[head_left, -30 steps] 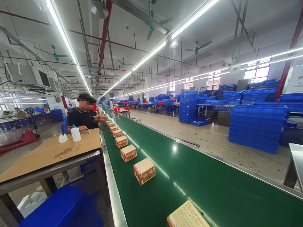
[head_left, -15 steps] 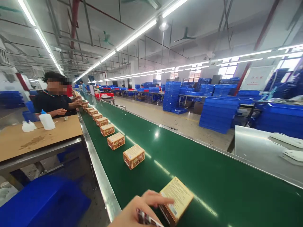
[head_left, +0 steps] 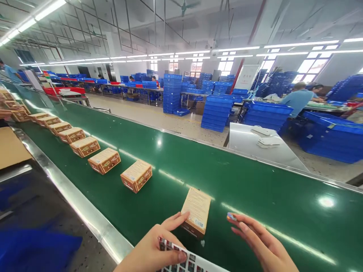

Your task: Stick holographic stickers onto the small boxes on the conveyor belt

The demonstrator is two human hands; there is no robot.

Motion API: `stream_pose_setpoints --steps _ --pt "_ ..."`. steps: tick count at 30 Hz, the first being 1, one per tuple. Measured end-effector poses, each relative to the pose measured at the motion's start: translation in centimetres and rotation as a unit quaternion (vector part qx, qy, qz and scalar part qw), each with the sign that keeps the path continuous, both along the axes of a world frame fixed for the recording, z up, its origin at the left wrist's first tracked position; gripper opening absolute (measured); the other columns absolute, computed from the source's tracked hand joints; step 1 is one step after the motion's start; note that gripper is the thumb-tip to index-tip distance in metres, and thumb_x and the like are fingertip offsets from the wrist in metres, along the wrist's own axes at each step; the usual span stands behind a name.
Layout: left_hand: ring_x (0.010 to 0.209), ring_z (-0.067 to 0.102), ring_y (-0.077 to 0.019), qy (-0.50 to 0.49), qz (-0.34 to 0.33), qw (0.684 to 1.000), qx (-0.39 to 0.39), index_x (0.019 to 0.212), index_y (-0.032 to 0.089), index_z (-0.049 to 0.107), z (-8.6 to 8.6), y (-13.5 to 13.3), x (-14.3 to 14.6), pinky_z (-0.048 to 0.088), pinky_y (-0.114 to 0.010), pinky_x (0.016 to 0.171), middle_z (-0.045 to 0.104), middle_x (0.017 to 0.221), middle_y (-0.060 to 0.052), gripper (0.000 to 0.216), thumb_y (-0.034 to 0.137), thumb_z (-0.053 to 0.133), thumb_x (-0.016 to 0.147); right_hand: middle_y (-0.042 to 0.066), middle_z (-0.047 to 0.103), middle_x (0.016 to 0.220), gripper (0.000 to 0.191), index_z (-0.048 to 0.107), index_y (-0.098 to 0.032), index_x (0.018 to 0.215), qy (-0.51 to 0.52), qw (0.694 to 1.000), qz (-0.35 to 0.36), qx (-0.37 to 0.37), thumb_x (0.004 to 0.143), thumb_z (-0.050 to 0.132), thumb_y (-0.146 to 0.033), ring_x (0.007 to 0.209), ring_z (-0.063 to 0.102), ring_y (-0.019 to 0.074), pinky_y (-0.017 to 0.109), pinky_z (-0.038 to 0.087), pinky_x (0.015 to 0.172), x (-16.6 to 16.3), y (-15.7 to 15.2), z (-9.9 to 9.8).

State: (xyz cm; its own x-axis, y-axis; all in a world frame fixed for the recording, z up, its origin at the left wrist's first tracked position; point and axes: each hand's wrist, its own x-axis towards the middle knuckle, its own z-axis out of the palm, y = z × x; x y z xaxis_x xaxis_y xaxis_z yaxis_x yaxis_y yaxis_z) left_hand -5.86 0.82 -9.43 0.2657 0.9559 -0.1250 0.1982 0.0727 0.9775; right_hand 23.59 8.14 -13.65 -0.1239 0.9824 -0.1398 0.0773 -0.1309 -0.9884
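Observation:
My left hand (head_left: 159,245) grips a sheet of small stickers (head_left: 191,258) under its thumb, while its stretched forefinger touches the near left edge of a brown and cream carton (head_left: 197,207). This carton lies on the green conveyor belt (head_left: 159,215), printed panel up. To its right, above the belt, my right hand (head_left: 261,240) has a small shiny sticker (head_left: 231,216) at the tip of its forefinger. Its other fingers are partly bent. A little farther up the belt sits a similar carton (head_left: 137,175), apart from both hands.
Several more cartons (head_left: 85,146) line the belt toward the far left, where another person's hands (head_left: 7,109) show at the edge. A metal rail (head_left: 85,215) borders the near side. Across the belt stand a steel table (head_left: 249,147) and stacked blue crates (head_left: 217,113).
My view has swung right. My right hand has come into view with a sticker on its fingertip. The sticker sheet in my left hand shows more fully, and that hand still touches the nearest carton.

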Motion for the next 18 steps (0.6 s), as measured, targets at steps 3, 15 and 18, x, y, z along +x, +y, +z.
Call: stream_pose_setpoints --steps 3,15,18 --pt "0.153 0.031 -0.0358 0.029 -0.049 0.998 -0.019 0.087 0.034 0.086 0.5 -0.4 1.3 0.027 -0.058 0.121 0.047 0.158 0.001 0.017 0.022 0.083 0.076 0.009 0.071 0.13 0.051 0.078 -0.026 0.112 0.076 0.997 0.0 -0.016 0.081 0.075 -0.067 0.126 0.062 0.0345 0.045 0.048 0.111 -1.8 0.7 0.6" --pt "0.157 0.013 -0.0367 0.162 -0.145 0.976 -0.02 0.098 0.043 0.083 2.7 0.3 2.6 -0.002 -0.067 0.123 0.039 0.16 0.008 0.022 0.026 0.076 0.087 0.01 0.077 0.114 0.041 0.08 -0.021 0.096 0.098 0.991 -0.043 -0.078 0.076 0.083 -0.056 0.109 0.069 0.0325 0.037 0.057 0.085 -5.3 1.5 2.5" --pt "0.155 0.021 -0.0356 0.152 -0.158 0.976 -0.017 0.097 0.038 0.084 3.0 0.6 3.4 0.006 -0.061 0.126 0.043 0.158 0.005 0.024 0.019 0.075 0.086 0.01 0.076 0.116 0.037 0.079 -0.021 0.087 0.087 0.992 -0.045 -0.081 0.074 0.084 -0.056 0.103 0.071 0.0324 0.034 0.057 0.076 -4.9 1.3 2.7"
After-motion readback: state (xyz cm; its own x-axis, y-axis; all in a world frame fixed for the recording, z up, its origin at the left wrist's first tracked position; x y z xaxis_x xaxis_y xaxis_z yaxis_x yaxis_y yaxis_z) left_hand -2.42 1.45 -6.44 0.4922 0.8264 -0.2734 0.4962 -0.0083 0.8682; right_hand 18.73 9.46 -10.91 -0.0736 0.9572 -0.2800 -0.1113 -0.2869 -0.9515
